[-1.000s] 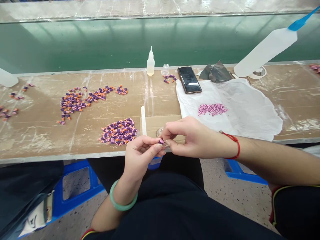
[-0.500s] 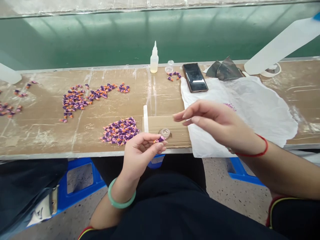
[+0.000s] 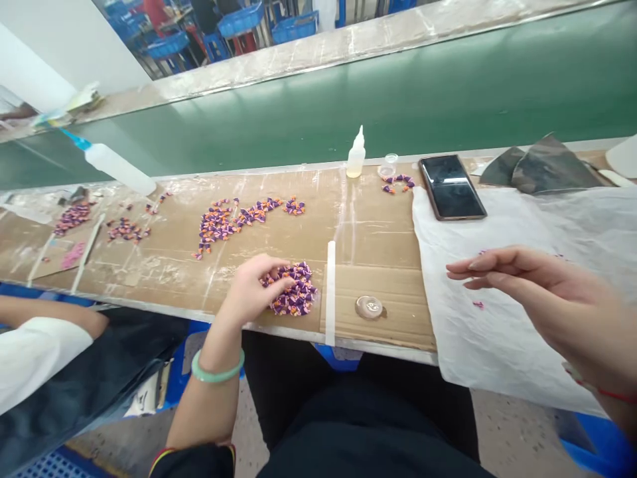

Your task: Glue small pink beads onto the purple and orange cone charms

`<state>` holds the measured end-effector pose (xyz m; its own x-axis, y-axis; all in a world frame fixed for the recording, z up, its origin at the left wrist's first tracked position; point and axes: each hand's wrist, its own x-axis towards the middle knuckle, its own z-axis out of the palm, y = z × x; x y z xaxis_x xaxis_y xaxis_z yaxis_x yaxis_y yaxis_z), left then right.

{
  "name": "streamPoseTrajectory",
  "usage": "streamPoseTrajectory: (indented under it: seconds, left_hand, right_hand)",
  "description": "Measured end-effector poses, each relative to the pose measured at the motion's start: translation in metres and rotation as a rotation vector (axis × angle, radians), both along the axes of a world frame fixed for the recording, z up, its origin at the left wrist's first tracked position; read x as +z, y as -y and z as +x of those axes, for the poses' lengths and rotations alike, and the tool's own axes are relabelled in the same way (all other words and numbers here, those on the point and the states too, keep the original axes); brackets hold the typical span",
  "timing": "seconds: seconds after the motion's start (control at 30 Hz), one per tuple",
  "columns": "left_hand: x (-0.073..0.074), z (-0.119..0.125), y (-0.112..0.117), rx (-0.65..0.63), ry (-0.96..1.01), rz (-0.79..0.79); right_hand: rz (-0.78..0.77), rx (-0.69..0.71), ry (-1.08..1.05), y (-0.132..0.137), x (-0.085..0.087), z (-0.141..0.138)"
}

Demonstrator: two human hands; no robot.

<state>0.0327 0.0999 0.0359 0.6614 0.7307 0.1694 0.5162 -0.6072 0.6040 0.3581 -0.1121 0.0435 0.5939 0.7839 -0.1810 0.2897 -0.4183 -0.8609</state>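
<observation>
My left hand [image 3: 253, 289] is over a dense pile of small purple, orange and pink pieces [image 3: 301, 292] that look moulded. Its thumb and index finger are apart, with pieces showing between them; the other fingertips are hidden. Over the white cloth [image 3: 448, 332] hovers my right hand [image 3: 532, 282], fingers stretched out and nothing visible in them. A tiny pink-purple piece [image 3: 478, 305] lies on the cloth below it. Between my hands, a small round clear dish [image 3: 369, 307] sits on a cardboard piece [image 3: 398, 285], beside a white strip [image 3: 331, 292].
Behind stand a dropper bottle [image 3: 356, 156] and a small clear cup [image 3: 391, 162]. A phone [image 3: 452, 187] and dark curved sheets [image 3: 552, 166] are at right. More pieces [image 3: 219, 222] spread leftward, towards a large white bottle [image 3: 119, 169] and another person's arm [image 3: 54, 317].
My left hand has gone left from beside the dish to the pile; the piece it pinched is no longer visible in its fingers. My right hand is now further right. The view has turned left.
</observation>
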Motion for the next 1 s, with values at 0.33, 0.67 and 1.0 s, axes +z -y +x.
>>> streamPoseTrajectory:
  seconds: [0.33,0.67,1.0]
  left_hand:
    - [-0.021,0.064,-0.127,0.061,-0.108,0.192]
    - [-0.025,0.075,-0.133,0.018,-0.163,0.177]
    - [0.024,0.061,-0.057,0.229,0.433,-0.463]
  right_hand:
    - [0.011,0.009,0.014,0.004,-0.001,0.005]
    - [0.104,-0.117,0.001,0.015,0.01,0.009]
    - [0.171,-0.026,0.391,0.039,-0.007,0.053]
